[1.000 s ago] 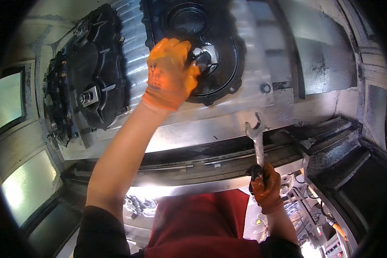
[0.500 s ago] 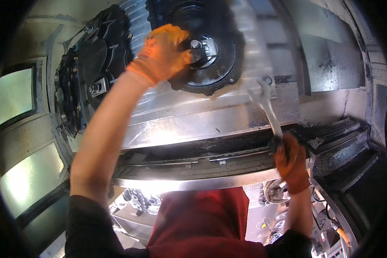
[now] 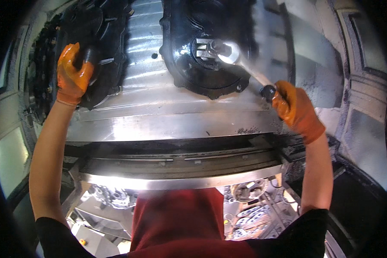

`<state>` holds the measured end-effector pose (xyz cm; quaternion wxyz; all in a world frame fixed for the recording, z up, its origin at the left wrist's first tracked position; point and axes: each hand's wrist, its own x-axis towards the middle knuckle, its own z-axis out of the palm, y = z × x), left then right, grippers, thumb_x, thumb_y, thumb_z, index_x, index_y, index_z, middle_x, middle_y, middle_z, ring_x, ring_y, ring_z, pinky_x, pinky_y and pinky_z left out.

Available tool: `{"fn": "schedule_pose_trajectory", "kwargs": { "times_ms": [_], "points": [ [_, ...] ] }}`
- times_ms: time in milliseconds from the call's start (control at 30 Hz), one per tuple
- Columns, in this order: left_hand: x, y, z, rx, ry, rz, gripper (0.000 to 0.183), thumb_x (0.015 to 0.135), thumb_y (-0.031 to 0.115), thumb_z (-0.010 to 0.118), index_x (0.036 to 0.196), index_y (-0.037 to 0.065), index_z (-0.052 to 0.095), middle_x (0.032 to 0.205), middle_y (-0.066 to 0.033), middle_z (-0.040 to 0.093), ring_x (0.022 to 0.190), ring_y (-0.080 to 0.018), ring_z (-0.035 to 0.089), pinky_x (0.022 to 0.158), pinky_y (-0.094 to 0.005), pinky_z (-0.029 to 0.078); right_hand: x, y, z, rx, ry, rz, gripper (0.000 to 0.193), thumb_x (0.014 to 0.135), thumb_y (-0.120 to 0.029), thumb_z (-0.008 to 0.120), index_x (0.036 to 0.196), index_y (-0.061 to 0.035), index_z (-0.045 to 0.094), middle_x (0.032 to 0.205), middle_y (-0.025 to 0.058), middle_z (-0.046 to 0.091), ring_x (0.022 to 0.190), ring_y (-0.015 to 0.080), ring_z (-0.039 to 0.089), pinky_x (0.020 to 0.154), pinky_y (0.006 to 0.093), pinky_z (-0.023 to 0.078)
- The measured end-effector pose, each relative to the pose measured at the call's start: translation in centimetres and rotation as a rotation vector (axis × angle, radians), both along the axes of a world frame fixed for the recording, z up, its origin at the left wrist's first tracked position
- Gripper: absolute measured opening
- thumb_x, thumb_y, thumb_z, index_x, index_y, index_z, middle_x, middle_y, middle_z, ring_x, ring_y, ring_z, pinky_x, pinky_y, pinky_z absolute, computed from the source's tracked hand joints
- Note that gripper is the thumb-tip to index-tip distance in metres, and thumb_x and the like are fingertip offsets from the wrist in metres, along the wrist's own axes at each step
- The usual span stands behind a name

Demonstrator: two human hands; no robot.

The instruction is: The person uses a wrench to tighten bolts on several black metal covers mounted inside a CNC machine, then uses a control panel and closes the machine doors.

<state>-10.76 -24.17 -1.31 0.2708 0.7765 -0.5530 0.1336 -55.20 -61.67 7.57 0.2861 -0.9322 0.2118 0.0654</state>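
Observation:
My right hand (image 3: 297, 109) is closed around the dark-wrapped handle of a metal wrench (image 3: 253, 72). The wrench's head meets a bolt (image 3: 216, 46) on a slotted metal clamp (image 3: 203, 48). That clamp sits at the middle of a black, oily cover-like casting (image 3: 180, 73). Further left, my left hand (image 3: 74, 79) curls with its thumb and fingers around a dark cylindrical piece (image 3: 89, 56), in front of a second black casting (image 3: 109, 43). The piece's kind is unclear against the dark casting. Both hands wear orange gloves.
The castings rest against a ribbed metal plate (image 3: 144, 79). A metal ledge (image 3: 180, 184) runs along the near side. Below it are metal parts (image 3: 112, 197) on the left and a round container (image 3: 248, 191) on the right. Cabinet walls with bright panels enclose both sides.
My left hand has moved left from the middle casting to the left one. The right hand has risen, bringing the wrench from the plate's lower right onto the clamp bolt. The view has shifted.

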Motion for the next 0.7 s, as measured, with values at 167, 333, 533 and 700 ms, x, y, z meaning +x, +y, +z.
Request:
{"fn": "schedule_pose_trajectory", "kwargs": {
  "times_ms": [167,333,533,700],
  "points": [
    [-0.9,-0.4,0.2,-0.041,-0.019,0.054,0.048,0.081,0.004,0.070,0.126,-0.004,0.053,0.124,-0.0217,0.056,0.114,-0.0351,0.058,0.099,-0.0394,0.047,2.3,7.2,-0.3,0.297,0.105,-0.277,0.044,0.097,-0.034,0.058,0.119,0.0033,0.054,0.088,0.0046,0.060,0.075,0.0092,0.055,0.066,0.0230,0.049],
    [-1.4,-0.8,0.5,-0.056,-0.108,0.015,0.053,0.077,0.005,0.072,0.127,-0.002,0.054,0.122,-0.0209,0.057,0.115,-0.0380,0.055,0.102,-0.0438,0.043,9.7,23.0,-4.2,1.368,-0.609,-0.970,0.032,0.100,-0.023,0.055,0.126,-0.0040,0.052,0.102,0.0068,0.058,0.094,0.0162,0.059,0.085,0.0291,0.052],
    [-1.7,-0.9,1.4,-0.032,-0.096,0.009,0.052,0.076,0.004,0.070,0.125,-0.004,0.054,0.123,-0.0208,0.054,0.116,-0.0400,0.052,0.102,-0.0453,0.042,3.5,21.9,-3.5,0.811,-0.305,-0.707,0.028,0.101,-0.018,0.052,0.124,-0.0028,0.053,0.109,0.0094,0.061,0.101,0.0186,0.060,0.090,0.0294,0.050],
    [-2.0,-0.8,1.4,0.002,-0.118,-0.003,0.049,0.078,0.004,0.068,0.124,-0.003,0.054,0.124,-0.0202,0.054,0.117,-0.0397,0.051,0.105,-0.0455,0.040,-0.3,8.4,1.5,1.070,0.091,-0.702,0.026,0.099,-0.017,0.056,0.118,0.0000,0.056,0.095,0.0049,0.059,0.084,0.0099,0.057,0.075,0.0209,0.048]
  ]
}}
